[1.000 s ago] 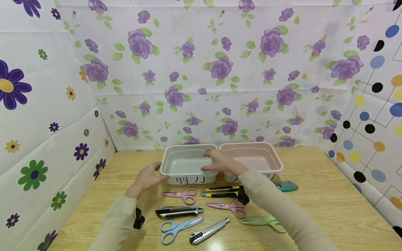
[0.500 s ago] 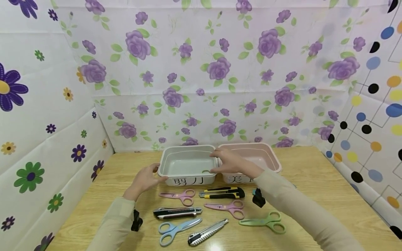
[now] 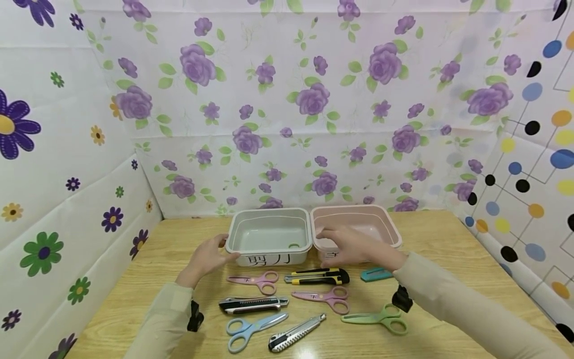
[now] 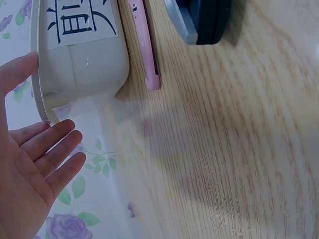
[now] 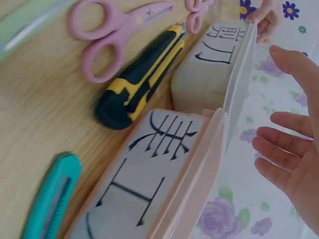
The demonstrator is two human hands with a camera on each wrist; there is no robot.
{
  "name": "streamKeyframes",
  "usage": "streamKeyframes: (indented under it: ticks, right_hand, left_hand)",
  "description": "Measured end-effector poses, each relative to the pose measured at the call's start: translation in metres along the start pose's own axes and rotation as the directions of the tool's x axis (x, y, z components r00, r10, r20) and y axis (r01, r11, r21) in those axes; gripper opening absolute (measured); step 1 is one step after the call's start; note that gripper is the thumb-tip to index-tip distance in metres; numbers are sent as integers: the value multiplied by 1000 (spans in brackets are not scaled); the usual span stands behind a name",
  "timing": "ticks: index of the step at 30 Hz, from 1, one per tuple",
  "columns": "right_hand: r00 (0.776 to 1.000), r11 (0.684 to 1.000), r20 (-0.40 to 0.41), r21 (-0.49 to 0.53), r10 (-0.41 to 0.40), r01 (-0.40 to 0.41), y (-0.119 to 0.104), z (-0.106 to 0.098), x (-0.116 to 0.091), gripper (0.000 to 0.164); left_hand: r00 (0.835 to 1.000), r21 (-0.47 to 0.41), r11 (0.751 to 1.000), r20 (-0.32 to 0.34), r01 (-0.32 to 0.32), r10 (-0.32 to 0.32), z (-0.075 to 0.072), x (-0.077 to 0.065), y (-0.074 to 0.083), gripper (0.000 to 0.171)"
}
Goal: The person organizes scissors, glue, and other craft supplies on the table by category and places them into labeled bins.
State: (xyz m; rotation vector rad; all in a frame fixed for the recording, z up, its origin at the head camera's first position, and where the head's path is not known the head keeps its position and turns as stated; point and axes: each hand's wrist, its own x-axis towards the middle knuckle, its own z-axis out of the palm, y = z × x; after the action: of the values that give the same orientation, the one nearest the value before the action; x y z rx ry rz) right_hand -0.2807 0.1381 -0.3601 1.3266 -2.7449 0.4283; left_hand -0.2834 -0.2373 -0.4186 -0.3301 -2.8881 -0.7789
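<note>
From my end, the left hand (image 3: 210,257) had relaxed fingers touching the grey bin (image 3: 269,239) beside it (reads 剪刀), green bit (image 3: 293,245) inside. Right hand (image 3: 352,244) hung loosely spread above the pink bin (image 3: 374,219), 美工 legible.

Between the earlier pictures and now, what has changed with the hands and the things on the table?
The right hand moved rightward, from over the gray bin to the near side of the pink bin. A green piece, not visible at first, now shows inside the gray bin. Unchanged: the left hand at its corner, the scissors and cutters.
</note>
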Motion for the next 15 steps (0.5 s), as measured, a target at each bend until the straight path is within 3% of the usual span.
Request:
streamKeyframes:
  ticks: [7,15]
  right_hand:
    - [995,996,39,1,88,-88,5,-1,-28,64]
    - [998,998,15,-9,63,-63,23,-2,-61,60]
  left_hand:
    - [1000,6,1000,4,12,-12,1,1,-1,75]
    - [1000,8,1000,5,15,-15,1,1,0,74]
